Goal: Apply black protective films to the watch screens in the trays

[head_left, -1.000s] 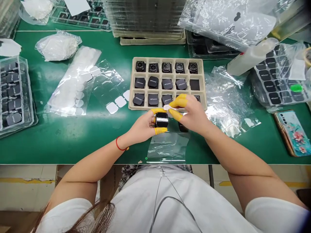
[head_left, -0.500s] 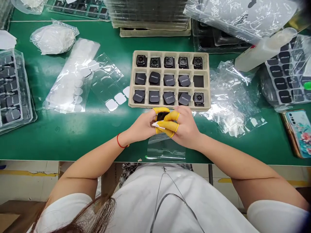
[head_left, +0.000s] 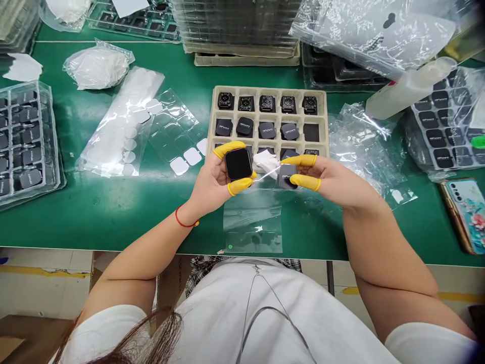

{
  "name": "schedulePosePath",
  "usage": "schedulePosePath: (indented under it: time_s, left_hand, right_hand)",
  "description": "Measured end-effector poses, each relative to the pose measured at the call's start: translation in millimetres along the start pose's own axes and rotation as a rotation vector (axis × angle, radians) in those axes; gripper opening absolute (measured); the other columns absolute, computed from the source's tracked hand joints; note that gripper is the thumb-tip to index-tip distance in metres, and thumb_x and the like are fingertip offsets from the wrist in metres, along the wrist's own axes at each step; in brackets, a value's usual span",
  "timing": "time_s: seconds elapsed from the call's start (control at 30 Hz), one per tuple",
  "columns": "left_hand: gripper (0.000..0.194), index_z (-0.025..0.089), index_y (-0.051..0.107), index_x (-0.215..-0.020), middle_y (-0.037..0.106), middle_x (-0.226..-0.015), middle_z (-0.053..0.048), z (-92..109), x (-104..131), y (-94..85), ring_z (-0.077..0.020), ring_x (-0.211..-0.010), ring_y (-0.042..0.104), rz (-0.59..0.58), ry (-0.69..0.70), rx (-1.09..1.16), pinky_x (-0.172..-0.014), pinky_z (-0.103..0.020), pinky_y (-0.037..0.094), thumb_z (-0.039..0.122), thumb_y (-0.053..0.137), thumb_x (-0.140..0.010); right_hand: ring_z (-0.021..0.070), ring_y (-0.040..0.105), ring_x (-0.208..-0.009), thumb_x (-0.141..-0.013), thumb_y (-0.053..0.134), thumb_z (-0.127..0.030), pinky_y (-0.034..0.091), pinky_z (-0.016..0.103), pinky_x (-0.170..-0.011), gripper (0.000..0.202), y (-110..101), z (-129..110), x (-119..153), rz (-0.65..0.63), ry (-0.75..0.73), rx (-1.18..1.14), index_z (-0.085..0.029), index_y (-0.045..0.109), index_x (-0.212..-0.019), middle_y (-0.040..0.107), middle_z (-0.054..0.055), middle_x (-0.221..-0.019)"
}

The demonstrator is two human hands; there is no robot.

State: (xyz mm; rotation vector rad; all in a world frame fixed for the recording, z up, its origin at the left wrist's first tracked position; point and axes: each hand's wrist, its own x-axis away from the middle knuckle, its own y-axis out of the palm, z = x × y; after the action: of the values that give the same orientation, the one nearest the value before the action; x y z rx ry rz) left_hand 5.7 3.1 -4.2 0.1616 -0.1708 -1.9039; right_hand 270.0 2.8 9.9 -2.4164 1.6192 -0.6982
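Observation:
My left hand (head_left: 212,174), in yellow finger cots, grips a smartwatch head (head_left: 238,164) by its edges, its black screen facing up. My right hand (head_left: 333,179), also in yellow cots, pinches a dark square film with white print (head_left: 287,178) between thumb and finger. A crumpled white wipe (head_left: 266,162) lies between the hands; a thin white strip reaches from it towards both sets of fingertips, and I cannot tell which fingers hold it. Just beyond, a beige compartment tray (head_left: 327,103) carries several watch heads, some showing printed dark fronts, others their sensor backs. The hands hide part of its front row.
Left of the tray lie clear sheets with white stickers (head_left: 179,166) and a plastic sleeve (head_left: 109,126). A squeeze bottle (head_left: 409,88), crumpled clear bags (head_left: 359,146) and a phone (head_left: 468,215) are to the right. Stacked trays (head_left: 235,30) stand behind. A clear bag (head_left: 252,230) lies in front.
My hands have moved apart, the right one rightwards. The watch has risen into plain view with a bare black screen, and the dark printed film now shows in my right fingers.

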Motion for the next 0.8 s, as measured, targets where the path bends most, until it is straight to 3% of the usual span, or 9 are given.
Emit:
schedulePosePath:
  time_s: [0.07, 0.17, 0.27, 0.37, 0.5, 0.7, 0.8]
  left_hand:
    - [0.063, 0.025, 0.051, -0.125, 0.070, -0.106, -0.005, 3, -1, -1.3, -0.0209, -0.094, 0.072, -0.006, -0.065, 0.098, -0.084, -0.032, 0.058, 0.036, 0.082, -0.072]
    - [0.055, 0.022, 0.056, -0.123, 0.072, -0.110, -0.007, 5, -3, -2.4, -0.0226, -0.100, 0.071, -0.047, -0.297, 0.276, -0.084, -0.031, 0.059, 0.038, 0.079, -0.076]
    - [0.036, 0.018, 0.066, -0.113, 0.073, -0.112, -0.007, 2, -6, -5.1, -0.0201, -0.101, 0.071, -0.078, -0.549, 0.412, -0.084, -0.026, 0.059, 0.036, 0.072, -0.083]
    - [0.020, 0.017, 0.071, -0.103, 0.073, -0.114, -0.004, -3, -9, -8.7, -0.0149, -0.098, 0.072, -0.027, -0.689, 0.459, -0.082, -0.020, 0.059, 0.029, 0.066, -0.087]
    - [0.018, 0.017, 0.071, -0.102, 0.075, -0.107, -0.004, -4, -10, -10.5, -0.0137, -0.095, 0.072, -0.002, -0.705, 0.437, -0.081, -0.019, 0.059, 0.025, 0.068, -0.086]
    - [0.025, 0.011, 0.069, -0.097, 0.076, -0.092, -0.008, -1, -7, -4.5, -0.0135, -0.083, 0.073, -0.127, -0.680, 0.414, -0.069, -0.016, 0.056, 0.028, 0.076, -0.080]
    - [0.026, 0.011, 0.067, -0.098, 0.076, -0.093, -0.008, -1, -8, -4.9, -0.0132, -0.083, 0.072, -0.101, -0.678, 0.397, -0.073, -0.019, 0.056, 0.028, 0.075, -0.080]
  right_hand:
    - [0.0232, 0.066, -0.089, -0.080, 0.071, -0.041, 0.054, 0.042, -0.081, 0.038, 1, -2, 3, 0.075, -0.051, 0.024, -0.026, 0.070, -0.115, 0.072, 0.005, -0.101]
    - [0.0228, 0.067, -0.091, -0.081, 0.070, -0.033, 0.054, 0.042, -0.085, 0.028, 7, -3, 4, 0.218, -0.192, 0.097, -0.028, 0.072, -0.109, 0.072, 0.003, -0.098]
    - [0.0223, 0.066, -0.087, -0.085, 0.066, -0.028, 0.053, 0.041, -0.081, 0.021, 10, -1, 4, 0.332, -0.403, 0.276, -0.031, 0.073, -0.105, 0.071, 0.002, -0.092]
    - [0.0222, 0.065, -0.085, -0.086, 0.065, -0.026, 0.051, 0.040, -0.080, 0.019, 9, 3, 2, 0.399, -0.615, 0.428, -0.032, 0.072, -0.102, 0.069, 0.002, -0.088]
    - [0.0226, 0.065, -0.088, -0.085, 0.066, -0.026, 0.051, 0.039, -0.082, 0.018, 7, 7, 0, 0.396, -0.740, 0.496, -0.031, 0.070, -0.102, 0.069, 0.002, -0.086]
    - [0.0222, 0.064, -0.088, -0.086, 0.064, -0.023, 0.051, 0.042, -0.087, 0.014, 7, 7, -2, 0.394, -0.683, 0.517, -0.030, 0.070, -0.096, 0.070, 0.001, -0.085]
    - [0.0212, 0.065, -0.085, -0.085, 0.066, -0.027, 0.050, 0.045, -0.093, 0.008, 6, 7, -4, 0.413, -0.712, 0.512, -0.030, 0.071, -0.091, 0.069, 0.001, -0.083]
